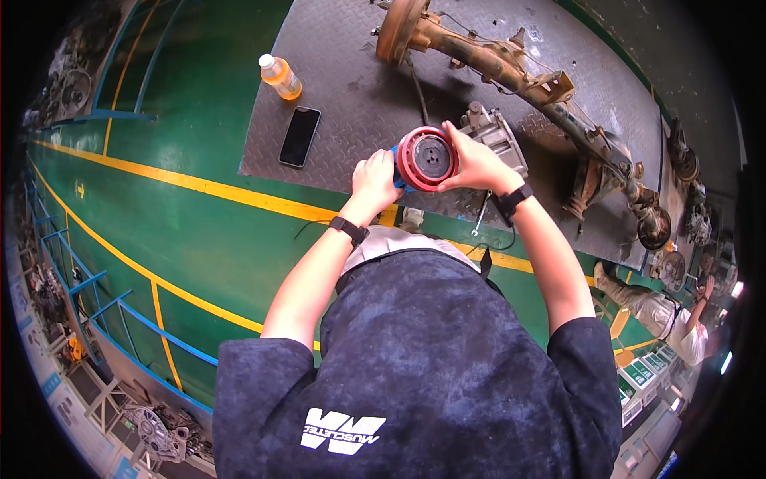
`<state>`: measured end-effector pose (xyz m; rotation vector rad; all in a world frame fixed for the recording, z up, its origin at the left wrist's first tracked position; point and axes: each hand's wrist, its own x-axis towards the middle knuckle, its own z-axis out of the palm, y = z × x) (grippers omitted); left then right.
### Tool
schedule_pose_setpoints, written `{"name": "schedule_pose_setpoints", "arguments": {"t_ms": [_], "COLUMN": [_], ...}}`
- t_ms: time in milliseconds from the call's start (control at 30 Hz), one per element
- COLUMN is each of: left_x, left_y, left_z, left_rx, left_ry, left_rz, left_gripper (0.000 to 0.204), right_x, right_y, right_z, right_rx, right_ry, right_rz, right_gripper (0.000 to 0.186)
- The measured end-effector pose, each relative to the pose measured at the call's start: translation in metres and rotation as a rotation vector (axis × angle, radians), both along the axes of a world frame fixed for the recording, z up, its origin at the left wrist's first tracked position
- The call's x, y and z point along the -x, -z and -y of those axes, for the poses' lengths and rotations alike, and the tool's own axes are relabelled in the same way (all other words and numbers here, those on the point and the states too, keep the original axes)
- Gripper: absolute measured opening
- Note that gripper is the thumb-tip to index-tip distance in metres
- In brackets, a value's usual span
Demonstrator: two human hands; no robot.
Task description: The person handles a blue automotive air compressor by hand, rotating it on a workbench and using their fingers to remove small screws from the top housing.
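Observation:
A round, red-rimmed device (428, 160) with a dark disc in its middle and a bit of blue at its left side is held up between my hands, near the table's front edge. My left hand (374, 183) is closed around the blue part, most of which its fingers hide. With thumb and fingers spread along the red rim, my right hand (476, 165) grips the device from the other side. Just beyond the right hand, a grey metal housing (498, 137) sits on the table. A wrench (480, 214) lies below the right wrist, near the edge.
The table (339, 56) has a dark tread-plate top. A rusty axle (511, 72) with a drum lies across it. A phone (300, 137) and a bottle of orange drink (281, 78) are at its left. Another person (658, 311) is at the far right. Blue railings (163, 335) stand left.

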<state>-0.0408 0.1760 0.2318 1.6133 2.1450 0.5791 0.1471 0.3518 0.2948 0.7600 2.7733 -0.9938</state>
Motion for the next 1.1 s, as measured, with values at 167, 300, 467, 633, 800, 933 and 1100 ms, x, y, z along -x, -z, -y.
{"name": "schedule_pose_setpoints", "arguments": {"t_ms": [167,300,467,633,800,933,1100], "left_x": [0.001,0.003,0.003,0.004,0.005,0.003,0.006], "left_y": [0.001,0.002,-0.001,0.001,0.001,0.007,0.005], "left_z": [0.001,0.001,0.003,0.005,0.007,0.005,0.006], "left_rx": [-0.012,-0.028,-0.038,-0.059,-0.093,-0.119,-0.068], "left_ry": [-0.017,0.021,0.017,0.015,0.019,0.011,0.010], "left_rz": [0.011,0.011,0.020,0.020,0.042,0.045,0.025], "left_gripper": [0.057,0.056,0.055,0.056,0.056,0.055,0.053], "right_x": [0.018,0.026,0.014,0.022,0.016,0.019,0.021], "right_y": [-0.008,-0.013,0.002,-0.008,-0.001,-0.008,-0.010], "right_z": [0.036,0.044,0.009,0.020,0.030,0.024,0.031], "right_rx": [0.053,-0.022,-0.118,-0.061,-0.028,0.038,0.037], "right_ry": [0.211,0.188,-0.154,-0.123,0.011,-0.006,0.052], "right_rz": [0.218,0.240,0.036,-0.011,-0.031,0.000,0.076], "right_gripper": [0.141,0.139,0.138,0.140,0.140,0.141,0.142]}}
